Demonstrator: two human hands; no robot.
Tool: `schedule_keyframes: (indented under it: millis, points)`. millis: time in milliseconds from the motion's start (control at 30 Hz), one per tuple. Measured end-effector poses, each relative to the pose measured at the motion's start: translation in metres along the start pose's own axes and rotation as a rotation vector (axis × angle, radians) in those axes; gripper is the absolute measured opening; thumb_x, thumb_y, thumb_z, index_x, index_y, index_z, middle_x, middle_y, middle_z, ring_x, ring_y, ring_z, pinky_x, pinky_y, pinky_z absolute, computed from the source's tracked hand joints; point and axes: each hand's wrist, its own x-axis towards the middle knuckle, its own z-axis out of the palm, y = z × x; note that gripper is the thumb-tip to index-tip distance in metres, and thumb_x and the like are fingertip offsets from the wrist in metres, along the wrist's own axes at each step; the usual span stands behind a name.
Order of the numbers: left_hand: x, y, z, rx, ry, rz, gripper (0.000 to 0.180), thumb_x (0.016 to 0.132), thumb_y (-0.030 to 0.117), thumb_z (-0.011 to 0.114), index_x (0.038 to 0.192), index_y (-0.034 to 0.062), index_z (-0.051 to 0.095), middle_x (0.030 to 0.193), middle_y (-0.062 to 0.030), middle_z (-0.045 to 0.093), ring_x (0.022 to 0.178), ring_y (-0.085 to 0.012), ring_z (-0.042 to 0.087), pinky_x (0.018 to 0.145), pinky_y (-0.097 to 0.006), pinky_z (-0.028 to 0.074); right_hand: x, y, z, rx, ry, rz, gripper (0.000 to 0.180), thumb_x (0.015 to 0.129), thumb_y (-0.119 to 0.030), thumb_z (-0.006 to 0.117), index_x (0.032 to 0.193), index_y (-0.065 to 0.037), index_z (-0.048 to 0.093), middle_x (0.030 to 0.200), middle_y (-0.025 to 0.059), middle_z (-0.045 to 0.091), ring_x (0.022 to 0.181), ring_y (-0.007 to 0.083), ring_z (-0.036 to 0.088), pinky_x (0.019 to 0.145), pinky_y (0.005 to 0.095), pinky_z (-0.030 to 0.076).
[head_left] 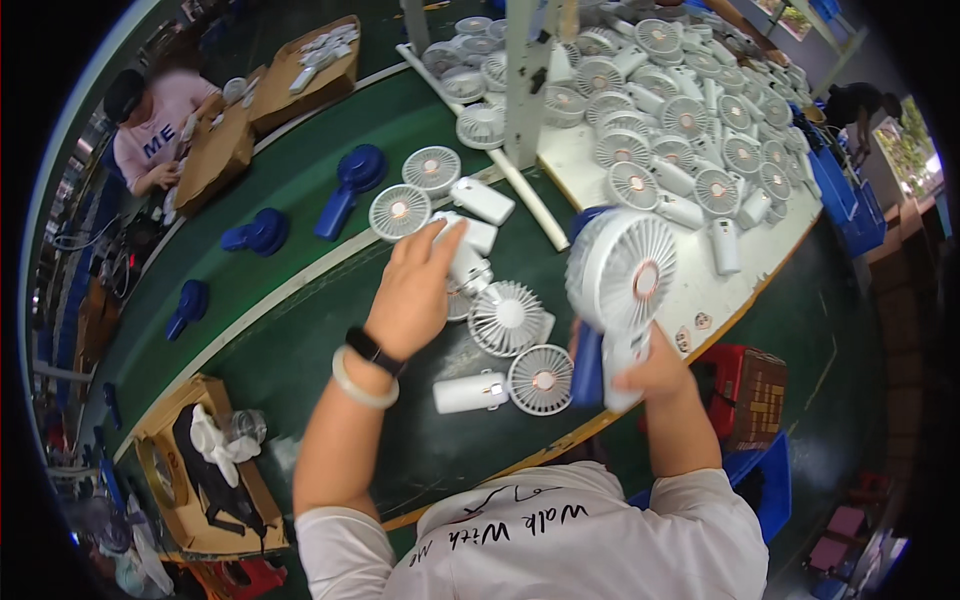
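My right hand [655, 368] is closed around the handle of a white handheld fan [637, 275], held upright over the table's front edge. A blue fan-shaped piece [588, 370] is pressed against that fan's back, partly hidden by it. My left hand [412, 295] reaches over the group of fans in the middle, its fingers curled on the handle of a white handheld fan [466, 262]. Close by lie a white fan with its grille up [506, 318] and another white fan [541, 380] with a copper-coloured centre. Two more round fan heads [431, 171] lie beyond my left fingers.
A large heap of white fans [685, 118] covers the white board [745, 270] at right. Blue fan-shaped pieces [362, 168] lie on the green conveyor [300, 215]. A metal post [524, 90] rises beyond. At left stands a cardboard tray [235, 520]; a co-worker [160, 130] sits across, by cardboard boxes [215, 160].
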Motion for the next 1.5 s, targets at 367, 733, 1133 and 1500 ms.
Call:
schedule_keyframes:
  millis: [367, 733, 1133, 1500]
  points:
    - [0.093, 0.006, -0.002, 0.239, -0.356, 0.265, 0.047, 0.050, 0.005, 0.069, 0.096, 0.0100, 0.060, 0.096, -0.0072, 0.056, 0.104, -0.0281, 0.052, 0.098, -0.053, 0.036, -0.024, -0.094, -0.142, -1.371, 0.357, 0.028, 0.046, 0.060, -0.013, 0.077, 0.103, -0.013, 0.060, 0.121, 0.0172, 0.041, 0.106, 0.0354, 0.051, 0.090, 0.0366, 0.044]
    - [0.147, 0.072, 0.134, -0.844, -0.019, -0.657, 0.071, 0.082, 0.011, 0.056, 0.138, -0.0004, 0.015, 0.120, -0.0292, 0.042, 0.096, -0.0391, 0.055, 0.064, -0.038, 0.055, -0.015, -0.043, -0.142, -1.688, 0.805, -0.351, 0.052, 0.070, -0.025, 0.073, 0.116, -0.010, 0.051, 0.131, 0.0200, 0.037, 0.124, 0.0402, 0.031, 0.102, 0.0517, 0.022]
    - [0.142, 0.056, 0.102, -0.187, -0.296, -0.147, 0.056, 0.086, 0.030, 0.056, 0.131, 0.0016, 0.039, 0.126, -0.0272, 0.045, 0.110, -0.0415, 0.049, 0.095, -0.043, 0.040, -0.005, -0.014, -0.121, -1.742, 1.011, -0.615, 0.045, 0.076, -0.016, 0.061, 0.116, -0.002, 0.049, 0.129, 0.0220, 0.041, 0.124, 0.0431, 0.031, 0.103, 0.0549, 0.021]
    - [0.100, -0.190, 0.028, 0.030, -0.134, -0.712, 0.041, 0.079, 0.022, 0.062, 0.110, -0.0056, 0.058, 0.107, -0.0264, 0.060, 0.099, -0.0372, 0.058, 0.089, -0.038, 0.044, 0.017, -0.018, -0.053, -1.473, 0.725, -0.875, 0.030, 0.072, -0.004, 0.060, 0.100, -0.006, 0.051, 0.112, 0.0173, 0.047, 0.111, 0.0374, 0.042, 0.097, 0.0510, 0.031]
